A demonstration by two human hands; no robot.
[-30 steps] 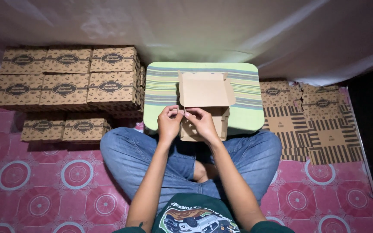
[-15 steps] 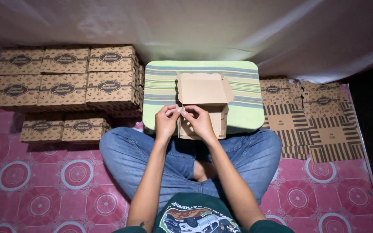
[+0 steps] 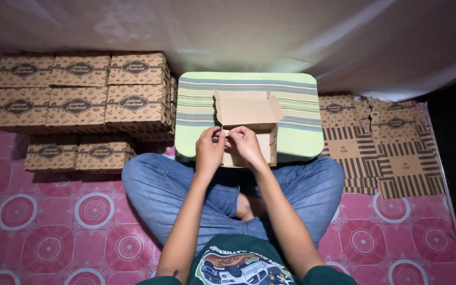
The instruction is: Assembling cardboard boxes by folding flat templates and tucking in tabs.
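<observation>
A view from above looks down on a person sitting cross-legged in blue jeans on a floor (image 3: 54, 221) covered in pink sheeting with a pattern of white circles. In front of their knees stands a small low desk (image 3: 296, 105) with rounded corners, its top striped in pale green, cream and blue.

On the near middle of this desk sits a plain brown cardboard box (image 3: 249, 108), half folded, with its lid flap standing open toward the far side and its front wall hanging over the desk's near edge.

Both hands meet at the box's front left corner. The left hand (image 3: 209, 150) has its fingers curled and pinches the box's front edge between thumb and fingertips. The right hand (image 3: 245, 145) lies just beside it, touching it, and also pinches the same edge of card. Both forearms reach forward from the bottom of the view.

To the left of the desk, finished printed boxes (image 3: 80, 100) in brown with dark oval labels stand stacked in rows, with two lower ones nearer the person's knee. To the right lies a pile of flat unfolded box blanks (image 3: 391, 148) with dark stripes. A pale cloth (image 3: 238, 31) hangs across the back.
</observation>
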